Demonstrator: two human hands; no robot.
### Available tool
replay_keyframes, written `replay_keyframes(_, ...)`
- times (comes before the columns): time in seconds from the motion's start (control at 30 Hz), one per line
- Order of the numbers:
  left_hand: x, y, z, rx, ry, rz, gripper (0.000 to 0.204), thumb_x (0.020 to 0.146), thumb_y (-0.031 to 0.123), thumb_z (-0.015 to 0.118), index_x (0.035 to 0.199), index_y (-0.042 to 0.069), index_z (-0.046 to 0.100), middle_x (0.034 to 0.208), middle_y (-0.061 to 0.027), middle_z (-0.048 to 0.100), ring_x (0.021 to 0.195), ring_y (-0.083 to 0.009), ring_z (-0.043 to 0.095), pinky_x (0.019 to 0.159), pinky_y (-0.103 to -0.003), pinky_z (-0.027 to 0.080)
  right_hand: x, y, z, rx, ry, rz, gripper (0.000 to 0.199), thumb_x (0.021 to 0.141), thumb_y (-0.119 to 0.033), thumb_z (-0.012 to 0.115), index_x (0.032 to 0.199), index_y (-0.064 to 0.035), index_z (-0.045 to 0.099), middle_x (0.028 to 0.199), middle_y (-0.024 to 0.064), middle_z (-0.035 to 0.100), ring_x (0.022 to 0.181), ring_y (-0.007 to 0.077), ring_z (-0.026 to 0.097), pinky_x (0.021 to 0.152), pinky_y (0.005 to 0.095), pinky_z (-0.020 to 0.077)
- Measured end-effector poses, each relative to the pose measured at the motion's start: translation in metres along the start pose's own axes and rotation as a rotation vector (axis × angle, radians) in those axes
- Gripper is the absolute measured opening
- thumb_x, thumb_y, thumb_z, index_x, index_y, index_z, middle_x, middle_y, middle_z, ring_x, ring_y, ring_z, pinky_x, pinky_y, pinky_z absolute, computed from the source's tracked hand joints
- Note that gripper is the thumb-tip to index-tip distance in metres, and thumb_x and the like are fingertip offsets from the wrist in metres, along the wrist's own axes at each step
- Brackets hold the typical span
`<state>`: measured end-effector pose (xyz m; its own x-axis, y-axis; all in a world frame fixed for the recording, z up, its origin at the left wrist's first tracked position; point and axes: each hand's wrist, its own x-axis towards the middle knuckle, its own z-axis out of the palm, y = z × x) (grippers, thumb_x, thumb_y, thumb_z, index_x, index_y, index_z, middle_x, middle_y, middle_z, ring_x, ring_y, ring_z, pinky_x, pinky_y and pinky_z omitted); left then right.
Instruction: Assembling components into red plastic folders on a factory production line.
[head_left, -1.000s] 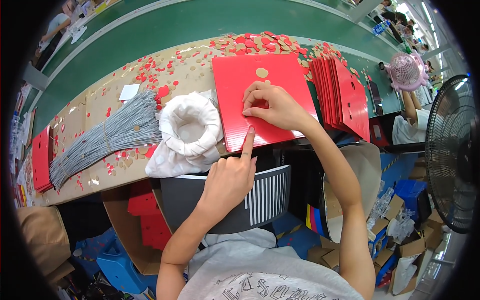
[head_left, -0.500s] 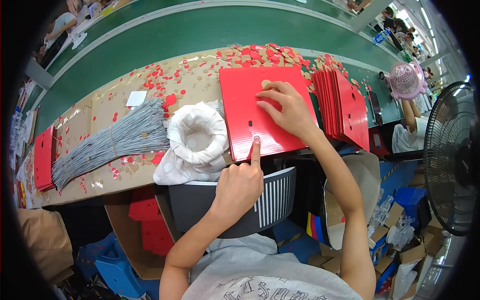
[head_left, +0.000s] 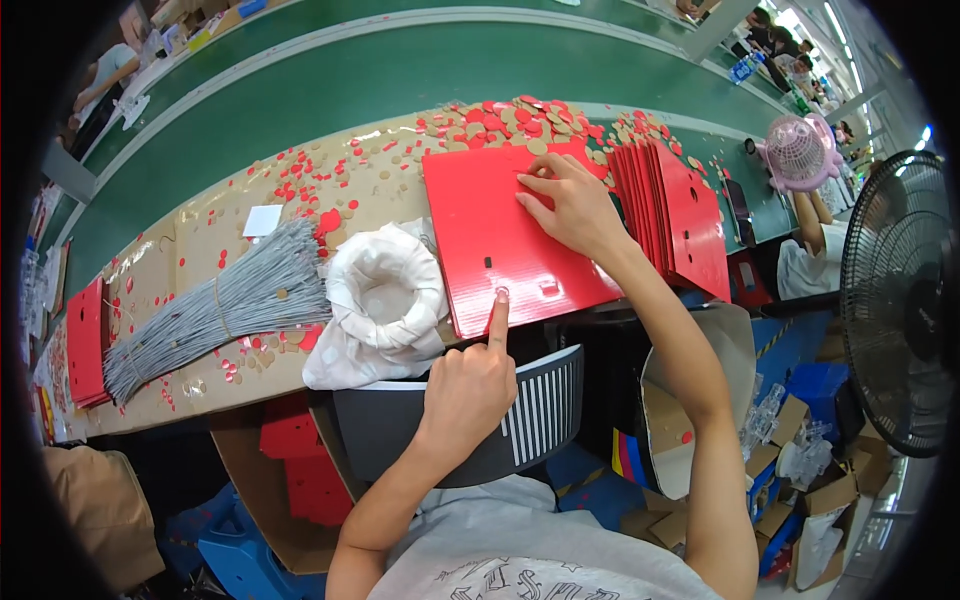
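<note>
Left hand (head_left: 468, 395) is touching the board (head_left: 470, 220) near its front edge with one straight finger; folded fingers, hold undeterminable. Right hand (head_left: 568, 205) is arching over the board's far right, thumb and fingers narrowly parted. The board is lying on the bench (head_left: 200, 230), bag (head_left: 343, 350) crowding its left edge, cards (head_left: 692, 215) its right.

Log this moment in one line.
left hand: index finger on red panel | right hand: over panel | left of panel: white bag, grey strands
</note>
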<state>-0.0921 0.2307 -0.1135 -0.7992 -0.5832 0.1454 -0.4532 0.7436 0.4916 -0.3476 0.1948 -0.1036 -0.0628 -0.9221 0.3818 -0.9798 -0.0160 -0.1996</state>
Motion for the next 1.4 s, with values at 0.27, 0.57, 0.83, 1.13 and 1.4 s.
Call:
replay_keyframes(0.27, -0.006, -0.005, 0.006, -0.227, -0.094, -0.044, 0.072, 0.073, 0.010, 0.060, 0.138, -0.015, 0.042, 0.065, -0.0175, 0.064, 0.059, -0.0328, 0.066, 0.052, -0.045, 0.052, 0.011, -0.009, 0.013, -0.138, 0.012, -0.129, 0.035, 0.092, -0.017, 0.063, 0.126, -0.0096, 0.065, 0.134, 0.0146, 0.056, 0.125, 0.0350, 0.053, 0.103, 0.0433, 0.0458)
replay_keyframes(0.57, -0.010, 0.001, 0.019, -0.113, -0.005, -0.038, 0.083, 0.066, 0.004, 0.063, 0.141, -0.018, 0.036, 0.061, -0.0144, 0.061, 0.055, -0.0289, 0.064, 0.055, -0.036, 0.050, 0.008, 0.036, 0.044, -0.189, -0.001, -0.075, 0.034, 0.100, -0.016, 0.053, 0.131, -0.0042, 0.061, 0.132, 0.0133, 0.055, 0.122, 0.0329, 0.053, 0.102, 0.0410, 0.0440)
replay_keyframes(0.83, -0.002, 0.000, 0.023, -0.099, 0.041, 0.030, 0.082, 0.068, 0.005, 0.062, 0.141, -0.018, 0.036, 0.063, -0.0156, 0.061, 0.055, -0.0292, 0.063, 0.054, -0.036, 0.051, 0.029, 0.039, 0.040, 0.008, 0.041, 0.016, 0.034, 0.098, -0.009, 0.053, 0.132, -0.0040, 0.057, 0.135, 0.0127, 0.055, 0.126, 0.0317, 0.053, 0.105, 0.0378, 0.0434)
replay_keyframes(1.13, -0.003, 0.001, 0.029, -0.144, 0.112, -0.023, 0.077, 0.072, 0.004, 0.060, 0.141, -0.019, 0.035, 0.063, -0.0188, 0.062, 0.053, -0.0307, 0.064, 0.053, -0.039, 0.051, 0.057, 0.046, 0.015, 0.085, -0.217, -0.098, 0.044, 0.084, -0.002, 0.057, 0.127, -0.0003, 0.052, 0.129, 0.0163, 0.055, 0.123, 0.0329, 0.051, 0.108, 0.0404, 0.0378)
replay_keyframes(1.4, -0.009, 0.001, 0.023, -0.210, 0.132, -0.003, 0.076, 0.074, 0.002, 0.059, 0.142, -0.019, 0.032, 0.063, -0.0193, 0.062, 0.051, -0.0302, 0.063, 0.051, -0.038, 0.050, 0.064, 0.034, -0.012, 0.286, -0.187, 0.021, 0.055, 0.072, 0.012, 0.063, 0.124, -0.0018, 0.054, 0.120, 0.0157, 0.061, 0.118, 0.0301, 0.057, 0.102, 0.0362, 0.0433)
